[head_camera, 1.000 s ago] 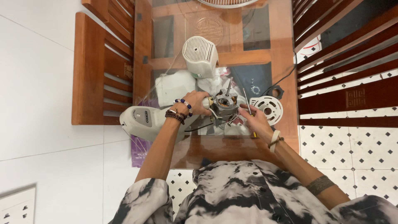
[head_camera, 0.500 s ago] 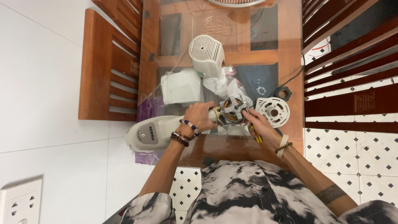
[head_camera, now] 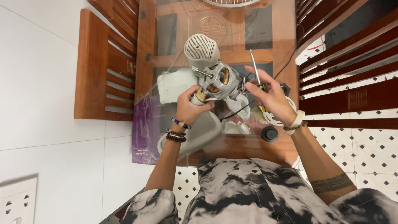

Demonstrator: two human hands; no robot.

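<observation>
Head view, looking straight down: at far left lies pale floor tile with a white wall socket at the bottom corner, then a slatted wooden chair drawn up beside a glass tabletop on a wooden frame. A purple plastic sheet hangs over the near left edge of the tabletop.

The left hand, beaded bracelets at its wrist, is closed around the lower end of a fan motor, lifting it clear of the glass and tilting it so that its copper windings and shaft face the person; the grip appears meant to steady the motor for work with the tool. Beneath and around it lie white plastic fan housing parts, and a round ribbed rear motor cover stands just behind.

The right hand holds a screwdriver, fingers curled around the handle, the blade pointing up and away, near the motor but not touching it. A white round fan part lies under that hand, and a black knob sits near the tabletop's front edge.

To the right stand more dark wooden chairs, over floor tile with small black diamonds.
</observation>
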